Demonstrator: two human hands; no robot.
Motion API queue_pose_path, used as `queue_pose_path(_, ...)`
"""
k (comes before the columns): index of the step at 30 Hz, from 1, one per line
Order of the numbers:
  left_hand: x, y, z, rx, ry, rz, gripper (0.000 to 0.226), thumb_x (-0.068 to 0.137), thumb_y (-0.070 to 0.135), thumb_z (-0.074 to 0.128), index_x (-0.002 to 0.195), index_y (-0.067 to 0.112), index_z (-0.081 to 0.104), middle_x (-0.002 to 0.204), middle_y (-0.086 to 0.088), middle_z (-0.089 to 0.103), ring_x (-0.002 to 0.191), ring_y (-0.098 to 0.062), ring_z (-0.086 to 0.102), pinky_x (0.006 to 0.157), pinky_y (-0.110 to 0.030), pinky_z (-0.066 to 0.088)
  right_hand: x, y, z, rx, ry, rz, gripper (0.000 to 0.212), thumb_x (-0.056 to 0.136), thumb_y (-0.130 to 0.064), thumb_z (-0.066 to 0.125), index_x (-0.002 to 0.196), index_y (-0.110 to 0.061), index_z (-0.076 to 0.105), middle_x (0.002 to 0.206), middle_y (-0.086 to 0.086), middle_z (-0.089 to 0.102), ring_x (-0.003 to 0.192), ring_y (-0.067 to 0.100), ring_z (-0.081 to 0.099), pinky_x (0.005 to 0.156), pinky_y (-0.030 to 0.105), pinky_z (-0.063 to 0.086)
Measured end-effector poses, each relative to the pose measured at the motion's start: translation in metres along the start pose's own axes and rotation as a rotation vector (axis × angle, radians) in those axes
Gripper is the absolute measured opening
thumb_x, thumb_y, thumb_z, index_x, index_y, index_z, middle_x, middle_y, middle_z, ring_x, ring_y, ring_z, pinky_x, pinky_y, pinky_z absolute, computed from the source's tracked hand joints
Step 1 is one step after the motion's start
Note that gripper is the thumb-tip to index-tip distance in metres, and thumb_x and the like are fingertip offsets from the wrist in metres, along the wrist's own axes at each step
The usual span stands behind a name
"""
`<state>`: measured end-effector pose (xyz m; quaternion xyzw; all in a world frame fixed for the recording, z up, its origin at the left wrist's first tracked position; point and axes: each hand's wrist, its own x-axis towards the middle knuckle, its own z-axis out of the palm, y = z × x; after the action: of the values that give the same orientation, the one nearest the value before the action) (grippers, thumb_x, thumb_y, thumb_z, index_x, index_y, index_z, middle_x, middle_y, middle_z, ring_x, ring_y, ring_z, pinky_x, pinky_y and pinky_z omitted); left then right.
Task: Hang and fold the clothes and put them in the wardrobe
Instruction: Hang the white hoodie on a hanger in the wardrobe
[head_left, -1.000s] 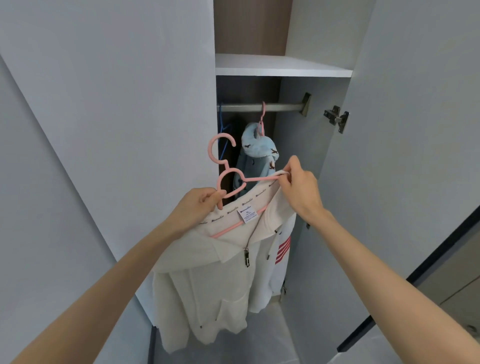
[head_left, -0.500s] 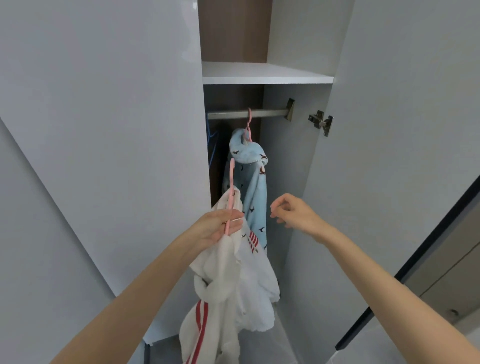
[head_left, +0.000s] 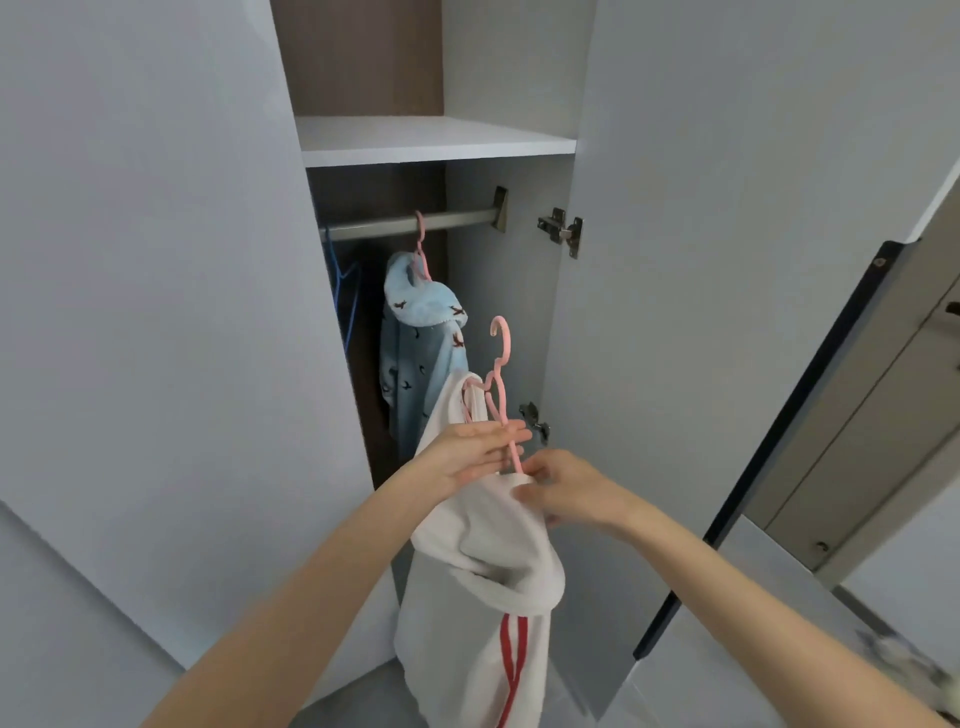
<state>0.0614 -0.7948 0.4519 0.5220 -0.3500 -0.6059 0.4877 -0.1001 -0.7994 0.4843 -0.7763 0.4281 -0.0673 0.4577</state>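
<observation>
At wardrobe (head_left: 415, 139): left hand (head_left: 467, 456) holds pink hanger (head_left: 500, 364) carrying white hoodie (head_left: 483, 571).

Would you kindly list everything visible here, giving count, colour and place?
white jacket: one, white with red stripes, on the held hanger
held hanger: one, pink, hook up, below the rail
blue garment: one, light blue, patterned, hanging inside
rail hanger: one, pink, on the rail, carrying the blue garment
blue hanger: one, blue, left on the rail
rail: one, metal, under the shelf
shelf: one, white, above the rail
doors: two, pale grey, open either side
hinges: two, metal, on the right door
left hand: one, bare, holds the held hanger
right hand: one, bare, pinches the white jacket
</observation>
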Motion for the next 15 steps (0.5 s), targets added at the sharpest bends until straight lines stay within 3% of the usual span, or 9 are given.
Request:
queue_pose_path(2, 0.009, 0.002, 0.007, 0.098, -0.024, 0.004, 0.029, 0.094, 0.022, 0.057, 0.119, 0.008, 0.062, 0.115, -0.004, 0.069, 0.105, -0.012, 0.065, 0.097, -0.028, 0.048, 0.001, 0.008, -0.001, -0.029, 0.075, 0.05, 0.014, 0.093, -0.014, 0.047, 0.098, -0.003, 0.054, 0.085, 0.007, 0.053, 0.076, 0.018, 0.054, 0.07, 0.033, 0.052)
queue_pose_path(5, 0.02, 0.01, 0.02, 0.212, -0.095, 0.001, 0.03, 0.098, 0.031, 0.048, 0.119, 0.014, 0.062, 0.113, 0.002, 0.07, 0.106, -0.008, 0.064, 0.098, -0.028, 0.045, 0.003, 0.018, -0.005, -0.031, 0.219, 0.115, 0.011, 0.096, -0.02, 0.04, 0.09, -0.012, 0.043, 0.077, -0.003, 0.045, 0.064, 0.01, 0.041, 0.058, 0.025, 0.034)
queue_pose_path(9, 0.03, 0.025, 0.03, 0.243, -0.159, 0.065, 0.028, 0.1, 0.033, 0.042, 0.116, 0.021, 0.062, 0.117, 0.004, 0.067, 0.11, -0.012, 0.061, 0.098, -0.028, 0.044, 0.002, 0.021, -0.012, 0.091, 0.456, 0.041, 0.017, 0.098, -0.019, 0.037, 0.082, -0.015, 0.038, 0.071, -0.005, 0.043, 0.062, 0.011, 0.038, 0.054, 0.025, 0.029)
queue_pose_path(11, 0.028, 0.032, 0.03, 0.281, -0.044, 0.165, 0.025, 0.099, 0.032, 0.045, 0.105, 0.024, 0.067, 0.111, 0.003, 0.07, 0.101, -0.012, 0.063, 0.091, -0.026, 0.046, 0.0, 0.018, -0.021, 0.056, 0.533, -0.008, 0.018, 0.098, -0.018, 0.038, 0.081, -0.014, 0.042, 0.069, -0.005, 0.045, 0.064, 0.014, 0.04, 0.056, 0.028, 0.031)
queue_pose_path(13, 0.027, 0.028, 0.022, 0.243, 0.221, 0.27, 0.023, 0.096, 0.027, 0.048, 0.093, 0.022, 0.07, 0.097, 0.007, 0.071, 0.091, -0.012, 0.061, 0.081, -0.022, 0.045, -0.001, 0.017, -0.033, -0.02, 0.564, -0.035, 0.019, 0.097, -0.017, 0.04, 0.079, -0.014, 0.045, 0.066, -0.005, 0.046, 0.063, 0.015, 0.041, 0.055, 0.029, 0.03)
queue_pose_path(15, 0.031, 0.009, 0.004, 0.221, 0.539, 0.344, 0.02, 0.095, 0.021, 0.048, 0.095, 0.019, 0.068, 0.097, 0.009, 0.065, 0.099, -0.015, 0.056, 0.084, -0.025, 0.042, -0.003, 0.016, -0.047, -0.069, 0.588, -0.053, 0.026, 0.096, -0.017, 0.041, 0.07, -0.019, 0.043, 0.06, -0.005, 0.043, 0.057, 0.013, 0.038, 0.052, 0.027, 0.029)
